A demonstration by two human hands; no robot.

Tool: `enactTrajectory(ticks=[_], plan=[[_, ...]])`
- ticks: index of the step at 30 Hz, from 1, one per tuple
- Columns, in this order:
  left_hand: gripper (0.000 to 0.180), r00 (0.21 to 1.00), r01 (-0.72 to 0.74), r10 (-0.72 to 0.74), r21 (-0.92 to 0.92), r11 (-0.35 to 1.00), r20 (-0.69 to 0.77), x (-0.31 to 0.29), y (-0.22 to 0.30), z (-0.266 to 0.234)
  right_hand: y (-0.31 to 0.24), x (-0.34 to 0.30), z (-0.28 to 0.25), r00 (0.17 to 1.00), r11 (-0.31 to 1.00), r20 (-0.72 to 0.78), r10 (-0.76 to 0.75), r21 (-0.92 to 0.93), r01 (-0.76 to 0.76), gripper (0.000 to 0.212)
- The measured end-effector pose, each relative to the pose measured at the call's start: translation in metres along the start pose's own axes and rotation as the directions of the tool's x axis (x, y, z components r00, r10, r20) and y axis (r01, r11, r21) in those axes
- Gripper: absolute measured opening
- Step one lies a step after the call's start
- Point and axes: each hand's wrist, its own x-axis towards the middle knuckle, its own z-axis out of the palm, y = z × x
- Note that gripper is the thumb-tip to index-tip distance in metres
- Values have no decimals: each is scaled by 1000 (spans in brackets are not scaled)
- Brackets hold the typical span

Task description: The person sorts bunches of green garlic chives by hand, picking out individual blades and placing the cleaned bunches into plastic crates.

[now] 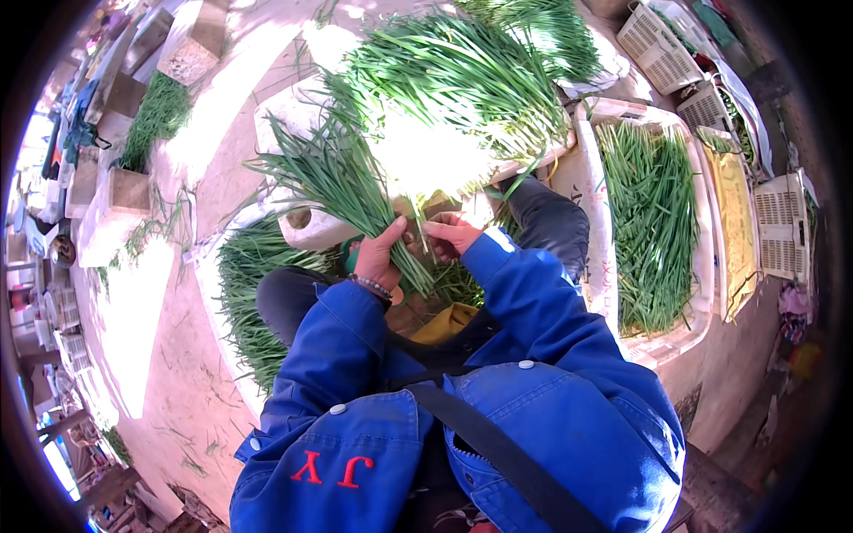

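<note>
Pale floor (162,444): white box (603,266) stood at right, pale block (111,218) far left, stray green blades (194,465) near left.

Matt cloth jacket (551,417), smooth leaves (342,182)

Floor (200,377): pale, broad sunlit patches at left. Pale box (188,55): blocky, far left. Second pale box (108,218): left, nearer than the first. Dark round object (62,250): left edge, possibly a pot, too blurred to settle. White crate (656,51): slotted, far right. Slotted white basket (784,226): right, beside a long, creased yellow covering (732,226). Pink bundle (796,298): right, nearer than the basket.
</note>
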Motion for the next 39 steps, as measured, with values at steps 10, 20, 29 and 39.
enactTrajectory(ticks=[10, 20, 29, 39], plan=[[16, 995, 102, -102, -2, 995, -23, 10, 0, 16, -33, -58, 8, 943, 938, 273, -189, -234, 255, 18], [18, 993, 103, -97, 98, 990, -65, 26, 0, -10, -70, -137, -22, 342, 909, 921, -186, 29, 416, 12], [14, 984, 177, -177, -25, 984, 1, 4, 20, -7, -81, -162, -42, 682, 798, 720, 132, -485, 358, 18], [14, 960, 278, -278, 6, 961, -24, -3, 11, -13, 5, -35, 30, 830, 609, 106, -548, -629, 483, 30]])
